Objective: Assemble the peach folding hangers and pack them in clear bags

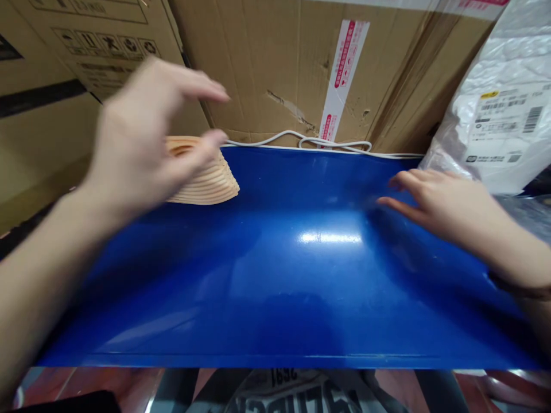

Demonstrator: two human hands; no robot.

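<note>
Hovering at the left, the left hand (140,132) curves with thumb and fingers apart in front of the ridged basket (209,186), so its grip shows a gap; whether the hand touches the basket, I cannot tell. That curve would suit a rounded rim, which may be why the hand is shaped so. The basket appears to sit toward the counter's (279,281) left rear, partly hidden by the thumb.

The right hand (439,201) reaches over the right rear, fingers loosely spread and gripping nothing visible, near the parcel (495,120); perhaps it is merely held out for balance.

A taped box (267,69) stands upright behind the counter, likely serving as a backstop, with a printed carton (116,49) beside it. The white cord (290,133) runs along the rear edge, presumably tucked there to stay out of the way.
</note>
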